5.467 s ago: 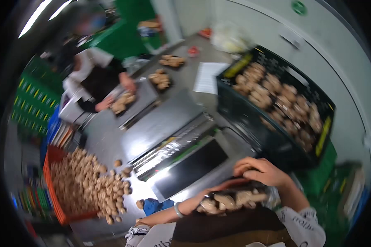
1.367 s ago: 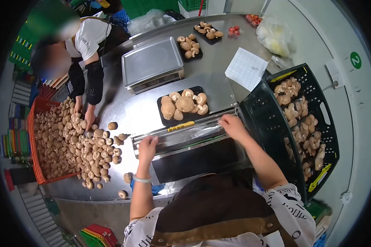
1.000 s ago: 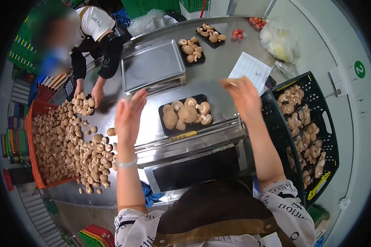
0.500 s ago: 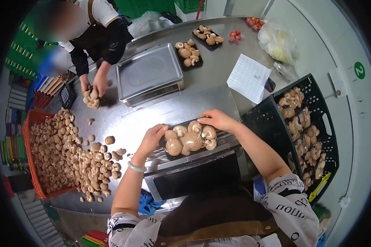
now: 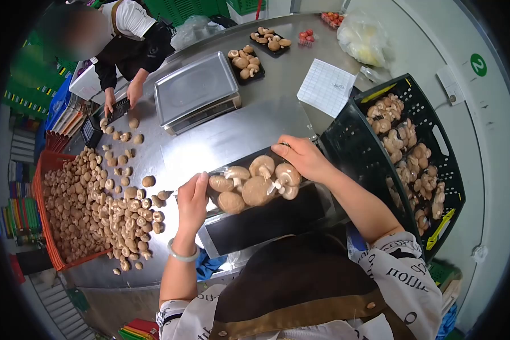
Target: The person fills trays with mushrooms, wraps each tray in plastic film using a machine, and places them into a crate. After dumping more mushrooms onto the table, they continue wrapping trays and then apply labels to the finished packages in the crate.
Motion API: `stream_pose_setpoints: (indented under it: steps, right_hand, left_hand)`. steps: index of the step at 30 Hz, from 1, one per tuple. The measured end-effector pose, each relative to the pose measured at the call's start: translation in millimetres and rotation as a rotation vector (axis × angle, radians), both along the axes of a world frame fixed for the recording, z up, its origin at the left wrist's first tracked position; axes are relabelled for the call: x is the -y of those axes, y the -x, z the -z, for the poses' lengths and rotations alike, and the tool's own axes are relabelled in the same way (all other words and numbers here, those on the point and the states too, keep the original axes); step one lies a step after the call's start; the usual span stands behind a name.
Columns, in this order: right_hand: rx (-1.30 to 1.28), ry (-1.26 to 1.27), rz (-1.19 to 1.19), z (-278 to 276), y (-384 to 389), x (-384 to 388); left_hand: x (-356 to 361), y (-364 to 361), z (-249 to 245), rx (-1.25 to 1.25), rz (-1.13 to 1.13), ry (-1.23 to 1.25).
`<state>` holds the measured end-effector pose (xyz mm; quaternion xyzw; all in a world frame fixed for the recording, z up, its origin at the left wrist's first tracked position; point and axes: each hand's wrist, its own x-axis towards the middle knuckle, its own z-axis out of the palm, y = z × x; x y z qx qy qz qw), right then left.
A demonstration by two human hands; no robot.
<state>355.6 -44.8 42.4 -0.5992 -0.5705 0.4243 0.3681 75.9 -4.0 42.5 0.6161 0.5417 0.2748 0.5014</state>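
Between my two hands is a black tray of shiitake mushrooms (image 5: 258,190), with clear film glinting over it. My left hand (image 5: 194,195) grips its left end, fingers pointing up. At the far right corner my right hand (image 5: 301,158) holds the tray, thumb lying toward the mushrooms. The tray is raised and tilted above the wrapping machine's black plate (image 5: 266,222) at the table's front edge. Its underside is hidden.
A scale (image 5: 197,93) stands beyond my hands, with packed mushroom trays (image 5: 245,62) behind it. Loose mushrooms spill from an orange crate (image 5: 51,226) at left. A black crate (image 5: 379,164) of mushroom packs stands right. Across the table, a co-worker's hands hold a black tray (image 5: 119,109).
My hands have lifted the mushroom tray nearer and tilted it. The co-worker's hands, earlier around a mushroom cluster, now hold a black tray, and more loose mushrooms lie near them.
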Motion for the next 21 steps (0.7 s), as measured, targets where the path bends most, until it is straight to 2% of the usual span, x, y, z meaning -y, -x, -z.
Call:
stream_pose_setpoints:
  steps: [2, 3, 5, 6, 7, 9, 12, 15, 16, 19, 21]
  right_hand:
    - [-0.003, 0.082, -0.043, -10.5, 0.4, 21.5]
    - [-0.047, 0.116, -0.052, -8.6, 1.4, 33.2]
    - [-0.047, 0.183, -0.106, 21.5, -0.5, 56.2]
    - [0.034, 0.203, -0.111, 35.2, 0.7, 68.2]
    - [0.155, 0.299, -0.093, 46.7, 4.1, 77.0]
    - [0.155, 0.33, -0.012, 83.7, 10.9, 95.9]
    - [0.196, 0.109, 0.111, 176.7, 10.1, 117.0]
    - [-0.105, 0.417, 0.337, 170.6, 5.3, 130.4]
    - [-0.186, 0.439, 0.403, 166.1, 1.4, 136.5]
    - [-0.034, 0.349, 0.438, 157.1, -11.3, 151.8]
    - [-0.012, 0.237, 0.386, 171.0, -5.4, 161.0]
  left_hand:
    - [24.7, 5.3, -10.4, 0.027, -0.022, 0.112]
    - [36.7, 9.7, -12.1, 0.04, -0.037, 0.293]
    - [60.3, 18.3, 20.2, 0.01, 0.029, 0.293]
    - [71.8, 16.7, 34.3, -0.036, 0.036, 0.325]
    - [79.7, 24.7, 72.7, -0.114, 0.059, 0.293]
    - [93.5, 13.2, 96.9, -0.148, 0.079, 0.1]
    - [98.6, 10.6, 145.7, -0.394, 0.134, 0.009]
    - [112.8, 0.4, 136.5, -0.38, -0.004, -0.163]
    - [115.4, 5.1, 138.9, -0.372, -0.039, -0.102]
    - [127.0, 20.5, 151.4, -0.169, -0.149, -0.035]
    - [134.8, 23.4, 152.6, -0.154, -0.144, -0.061]
